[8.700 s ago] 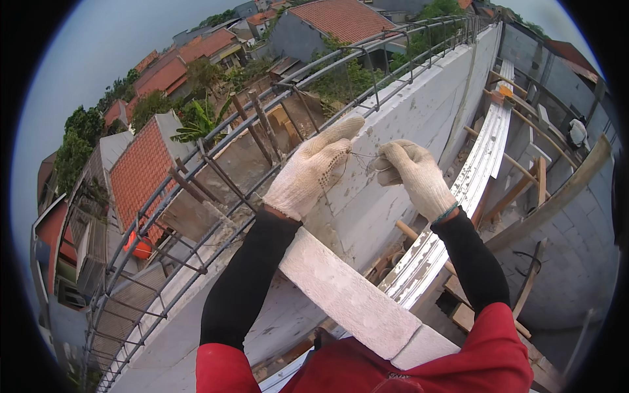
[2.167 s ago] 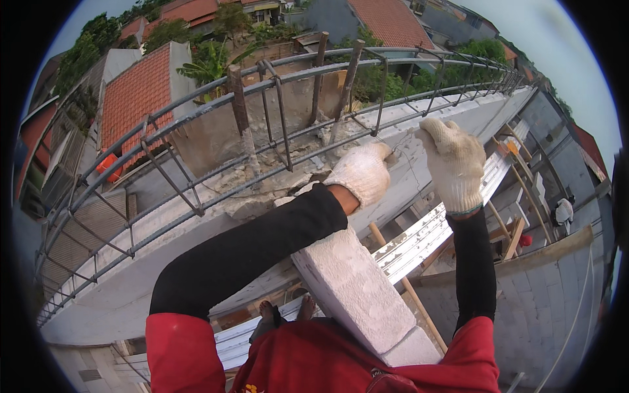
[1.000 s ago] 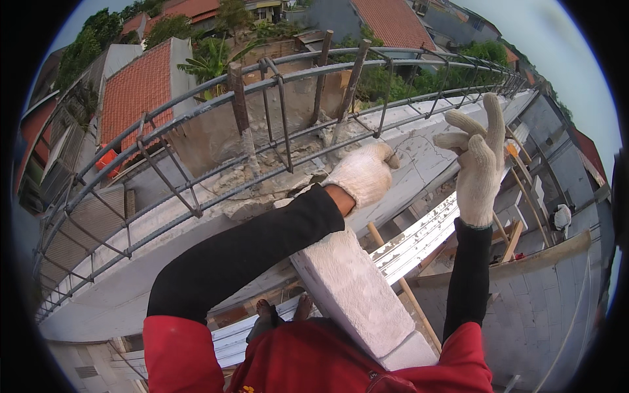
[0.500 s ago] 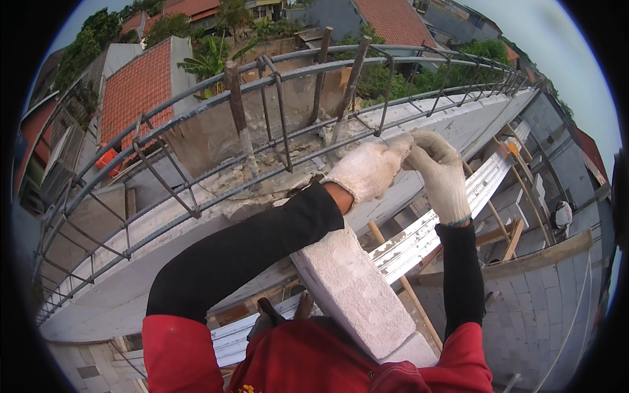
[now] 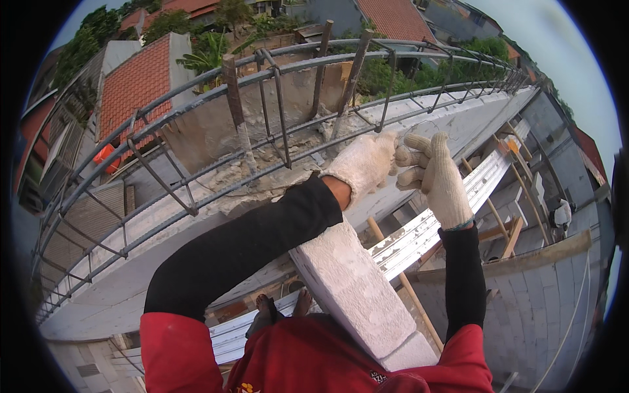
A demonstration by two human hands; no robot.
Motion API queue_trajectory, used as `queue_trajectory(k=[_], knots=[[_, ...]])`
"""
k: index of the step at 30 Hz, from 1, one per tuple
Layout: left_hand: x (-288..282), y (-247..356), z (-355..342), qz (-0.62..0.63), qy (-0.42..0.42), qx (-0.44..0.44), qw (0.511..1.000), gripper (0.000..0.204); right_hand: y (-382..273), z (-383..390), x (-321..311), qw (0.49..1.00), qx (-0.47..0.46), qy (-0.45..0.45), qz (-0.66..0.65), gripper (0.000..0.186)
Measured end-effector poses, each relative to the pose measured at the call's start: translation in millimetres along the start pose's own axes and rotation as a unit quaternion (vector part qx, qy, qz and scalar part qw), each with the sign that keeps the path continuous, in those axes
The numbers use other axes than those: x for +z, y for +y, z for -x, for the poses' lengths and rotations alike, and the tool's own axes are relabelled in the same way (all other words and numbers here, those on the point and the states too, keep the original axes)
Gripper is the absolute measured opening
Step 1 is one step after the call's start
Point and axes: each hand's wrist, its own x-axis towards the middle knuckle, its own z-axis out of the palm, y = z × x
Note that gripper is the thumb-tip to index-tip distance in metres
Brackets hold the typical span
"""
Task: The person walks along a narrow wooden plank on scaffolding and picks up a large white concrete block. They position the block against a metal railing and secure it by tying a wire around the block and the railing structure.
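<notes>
Both my hands wear off-white knit gloves and meet above the wall's near face. My left hand [image 5: 368,165] is closed, its fingers pinched on what looks like a thin wire [image 5: 429,124], which arcs faintly above the right fingertips. Beside it, my right hand [image 5: 440,175] is raised with the fingers apart and bent toward the left one. Just beyond them runs a long rebar cage [image 5: 282,116] of lengthwise bars and bent stirrups, lying along the top of a white block wall [image 5: 452,123]. Below my hands, pale lightweight blocks [image 5: 357,281] extend toward my body.
Wooden stakes [image 5: 234,98] stand upright in the cage, near rough mortar [image 5: 262,167]. A white metal plank [image 5: 452,219] spans the space below, among timber props [image 5: 514,237]. My feet [image 5: 303,302] show low down. Tiled roofs [image 5: 134,85] lie beyond the wall.
My right hand has drawn slightly away from the left, and its fingers have spread from a closed pinch. The left hand has shifted a little to the left and stays closed.
</notes>
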Motion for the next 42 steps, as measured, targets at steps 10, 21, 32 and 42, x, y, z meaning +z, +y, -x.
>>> queue_trajectory(k=[10,21,32,42], knots=[[0,-3,-2,-0.037,0.009,0.033,0.999,0.061,-2,-6,18,0.998,-0.038,-0.043,-0.014,0.028],[2,4,4,-0.033,0.005,0.045,0.998,0.053,34,-9,17,0.75,-0.469,0.115,0.452,0.027],[-1,0,0,-0.066,-0.041,0.034,0.996,0.045,-11,16,9,0.999,0.025,0.024,-0.028,0.056],[-4,-31,-13,-0.129,-0.032,0.131,0.983,0.056,7,7,5,0.993,0.039,-0.033,-0.106,0.035]])
